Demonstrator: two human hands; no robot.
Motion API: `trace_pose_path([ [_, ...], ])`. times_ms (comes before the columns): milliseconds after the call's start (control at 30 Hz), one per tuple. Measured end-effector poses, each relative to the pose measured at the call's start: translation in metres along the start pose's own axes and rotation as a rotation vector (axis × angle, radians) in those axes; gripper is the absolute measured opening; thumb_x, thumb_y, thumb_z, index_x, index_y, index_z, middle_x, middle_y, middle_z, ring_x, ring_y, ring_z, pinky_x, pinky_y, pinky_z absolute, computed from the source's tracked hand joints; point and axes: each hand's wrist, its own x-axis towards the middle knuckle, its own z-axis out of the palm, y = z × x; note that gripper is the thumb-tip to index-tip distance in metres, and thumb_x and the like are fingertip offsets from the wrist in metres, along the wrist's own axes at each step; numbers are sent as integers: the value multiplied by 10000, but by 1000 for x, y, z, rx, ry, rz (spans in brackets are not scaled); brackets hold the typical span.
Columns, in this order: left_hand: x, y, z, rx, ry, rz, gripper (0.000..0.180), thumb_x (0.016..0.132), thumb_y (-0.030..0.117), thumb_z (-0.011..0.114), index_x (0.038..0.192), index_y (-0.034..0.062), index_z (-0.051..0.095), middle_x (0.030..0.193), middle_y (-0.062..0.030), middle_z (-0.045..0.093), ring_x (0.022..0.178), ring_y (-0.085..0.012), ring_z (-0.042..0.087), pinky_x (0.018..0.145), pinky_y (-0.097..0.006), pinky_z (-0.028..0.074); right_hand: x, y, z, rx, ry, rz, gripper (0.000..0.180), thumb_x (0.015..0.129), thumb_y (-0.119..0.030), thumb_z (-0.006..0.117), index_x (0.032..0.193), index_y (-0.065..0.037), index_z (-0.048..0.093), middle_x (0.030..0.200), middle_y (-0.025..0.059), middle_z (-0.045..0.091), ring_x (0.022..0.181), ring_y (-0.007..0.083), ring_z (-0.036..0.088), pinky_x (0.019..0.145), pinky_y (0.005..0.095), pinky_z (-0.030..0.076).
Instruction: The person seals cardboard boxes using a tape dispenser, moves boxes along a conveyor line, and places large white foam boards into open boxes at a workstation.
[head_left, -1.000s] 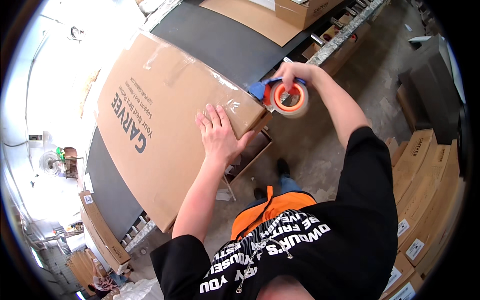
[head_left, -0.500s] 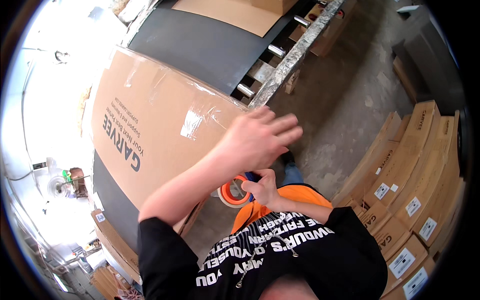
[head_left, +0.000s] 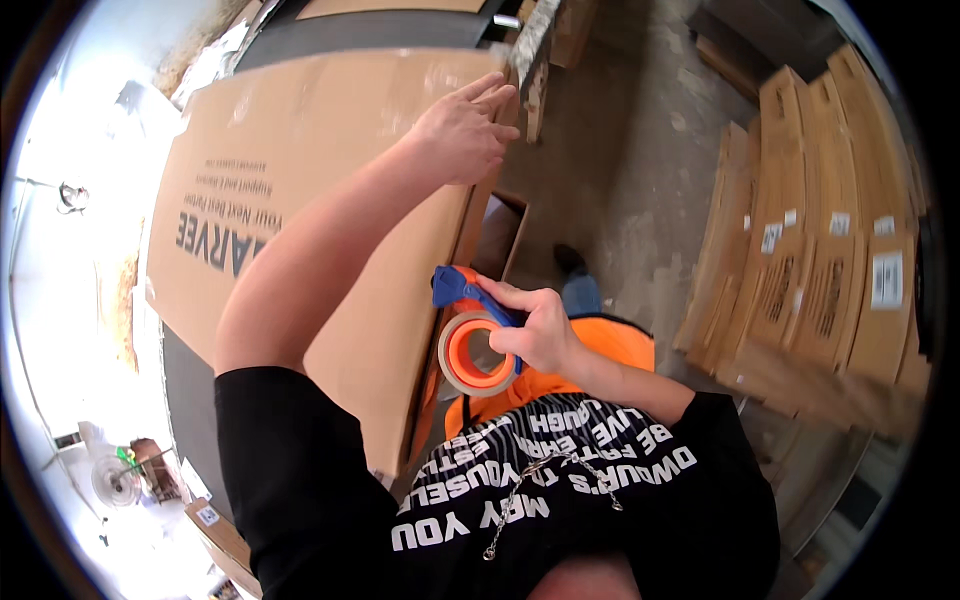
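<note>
A large brown cardboard box [head_left: 335,125] with dark print lies flat in front of me, strips of clear tape along its far edge. My left hand [head_left: 465,132] reaches over its far right corner, fingers spread and holding nothing; whether it touches the cardboard I cannot tell. Close to my body, my right hand [head_left: 540,330] is closed around the handle of a tape dispenser [head_left: 458,288]. The dispenser is blue and orange and carries a roll of tape. It is beside the box's near right side.
Under the box runs a dark conveyor belt [head_left: 190,400], with a worn metal rail [head_left: 535,40] at its far right. Stacked long cartons [head_left: 820,230] stand on the right. An open carton [head_left: 503,235] sits low beside the box. A fan [head_left: 117,480] is at the left.
My left hand has moved from beyond the box's right edge to over its far right corner. The tape dispenser in my right hand has turned and shows more fully. The view has shifted.
</note>
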Motion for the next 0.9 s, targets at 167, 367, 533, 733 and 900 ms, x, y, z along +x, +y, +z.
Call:
trace_pose_path([
  [167,-109,116,10,94,19,106,331,983,382,429,1105,276,718,1301,156,594,1443,-236,276,1240,-456,37,-114,51,105,19,158,-158,700,646,-126,662,1312,51,537,955,109,644,839,88,574,810,200,453],
  [367,-219,204,22,-124,90,252,379,992,387,411,1167,214,699,1293,132,611,1443,-257,275,1235,-463,63,-206,84,188,-47,223,-85,682,656,-163,676,1298,36,558,924,113,633,830,96,605,789,209,464],
  [533,-263,240,38,-341,147,237,405,998,401,393,1205,208,682,1319,123,595,1445,-273,265,1233,-466,56,-262,105,245,-194,159,9,697,633,-260,710,1273,-7,600,970,166,663,896,245,676,844,291,488],
  [733,-286,264,32,-374,197,305,337,905,456,554,1140,266,705,1228,95,643,1443,-354,239,1218,-510,133,-226,101,273,-265,191,-26,603,609,-313,673,1163,-77,676,781,208,672,766,357,680,735,407,536],
  [900,-277,265,57,-369,285,312,371,771,383,716,1132,298,696,1363,85,534,1445,-370,218,1210,-521,170,-155,89,291,-798,-125,19,437,661,-301,696,1079,-175,692,933,128,700,827,296,692,735,420,551],
])
